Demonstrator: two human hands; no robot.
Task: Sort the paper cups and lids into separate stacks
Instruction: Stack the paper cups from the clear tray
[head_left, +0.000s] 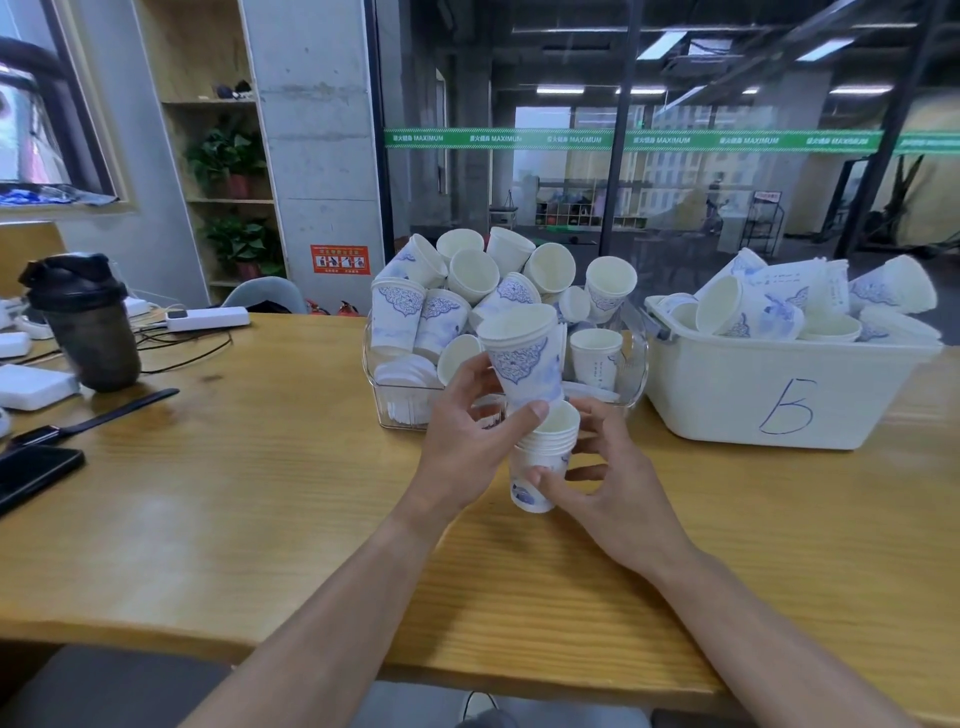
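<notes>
Paper cup (524, 358), gripped by the left hand (467, 441), could be crushed if jammed askew into the stack (540, 462) clasped by the right hand (597, 478).

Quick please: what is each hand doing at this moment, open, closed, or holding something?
Left hand: grips a tilted paper cup above the stack.
Right hand: holds the stack of nested cups.

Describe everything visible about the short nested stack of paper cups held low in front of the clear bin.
The short stack of white paper cups with blue print stands roughly upright, mouth up, several rims layered near its top. The right hand grips its lower wall with curled fingers. The left hand holds a tilted blue-patterned paper cup whose base sits at the stack's mouth. Whether the stack rests on the wooden table is unclear.
</notes>
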